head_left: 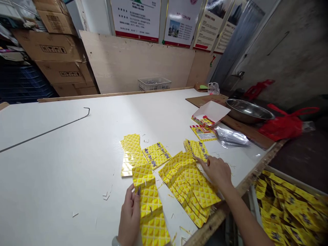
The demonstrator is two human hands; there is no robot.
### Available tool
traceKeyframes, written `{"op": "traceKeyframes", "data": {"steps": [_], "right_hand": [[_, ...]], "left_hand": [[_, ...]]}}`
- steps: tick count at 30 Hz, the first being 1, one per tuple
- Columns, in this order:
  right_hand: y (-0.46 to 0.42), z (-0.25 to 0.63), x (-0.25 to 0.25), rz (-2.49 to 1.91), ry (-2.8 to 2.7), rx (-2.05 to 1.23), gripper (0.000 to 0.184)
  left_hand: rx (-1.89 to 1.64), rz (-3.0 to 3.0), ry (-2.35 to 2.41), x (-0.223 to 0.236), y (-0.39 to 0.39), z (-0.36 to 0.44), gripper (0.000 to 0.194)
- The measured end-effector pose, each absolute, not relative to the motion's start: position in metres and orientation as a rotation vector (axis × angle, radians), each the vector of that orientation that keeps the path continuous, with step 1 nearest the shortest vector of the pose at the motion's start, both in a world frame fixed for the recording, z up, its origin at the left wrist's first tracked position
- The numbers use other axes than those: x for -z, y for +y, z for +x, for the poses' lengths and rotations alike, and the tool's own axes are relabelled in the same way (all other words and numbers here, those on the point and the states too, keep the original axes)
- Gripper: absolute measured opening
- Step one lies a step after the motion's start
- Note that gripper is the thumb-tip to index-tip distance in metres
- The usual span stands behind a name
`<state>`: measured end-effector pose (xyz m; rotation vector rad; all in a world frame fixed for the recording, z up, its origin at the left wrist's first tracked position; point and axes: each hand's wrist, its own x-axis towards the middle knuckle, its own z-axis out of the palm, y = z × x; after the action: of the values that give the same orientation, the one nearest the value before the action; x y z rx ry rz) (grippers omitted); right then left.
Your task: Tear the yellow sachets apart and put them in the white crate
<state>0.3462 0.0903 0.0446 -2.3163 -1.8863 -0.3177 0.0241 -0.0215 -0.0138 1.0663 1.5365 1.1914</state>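
Rows of flat yellow patterned packets lie fanned on the white table [64,160]. My left hand [130,215] rests at the left edge of the nearest row of packets [150,208], fingers together and laid along its side. My right hand [216,171] lies on the big fanned row [189,184], index finger stretched toward a small stack with printed faces [197,148]. Two more groups sit further left: an overlapped column [132,153] and a short printed-side set [156,155].
A steel bowl [248,111] stands on cardboard at the right, beside red bags [284,124] and clear plastic sleeves [230,136]. A bin of more yellow packets [289,212] sits below the table's right edge. A bent metal rod [51,128] lies at left. Small paper scraps dot the surface.
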Motion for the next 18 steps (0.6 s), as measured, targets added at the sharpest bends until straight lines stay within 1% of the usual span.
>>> {"op": "traceKeyframes", "data": {"steps": [1,3,5,7,10,12,15,18], "right_hand": [[0.101,0.354,-0.042,-2.391,-1.867,0.355,0.063],[0.123,0.36,-0.034,-2.473,-1.849,0.321,0.064],[0.139,0.357,-0.024,-2.494,-1.863,0.249,0.059],[0.147,0.35,-0.013,-2.471,-1.896,0.202,0.052],[0.151,0.344,-0.005,-2.411,-1.942,0.18,0.044],[0.152,0.347,-0.008,-2.376,-1.952,0.186,0.041],[0.15,0.353,-0.027,-2.295,-1.949,0.215,0.041],[0.133,0.337,-0.05,-2.132,-1.97,0.227,0.043]], "left_hand": [[-1.186,1.079,1.605,0.016,-0.019,0.022,0.05],[-1.187,1.141,1.779,0.018,-0.015,0.019,0.057],[-1.246,1.216,1.945,0.018,-0.01,0.015,0.064],[-1.331,1.286,2.027,0.015,-0.007,0.013,0.066],[-1.407,1.359,2.018,0.01,-0.005,0.011,0.061],[-1.411,1.352,1.978,0.009,-0.006,0.011,0.059],[-1.414,1.288,1.897,0.009,-0.008,0.014,0.057],[-1.516,1.194,1.738,0.004,-0.009,0.018,0.051]]}}
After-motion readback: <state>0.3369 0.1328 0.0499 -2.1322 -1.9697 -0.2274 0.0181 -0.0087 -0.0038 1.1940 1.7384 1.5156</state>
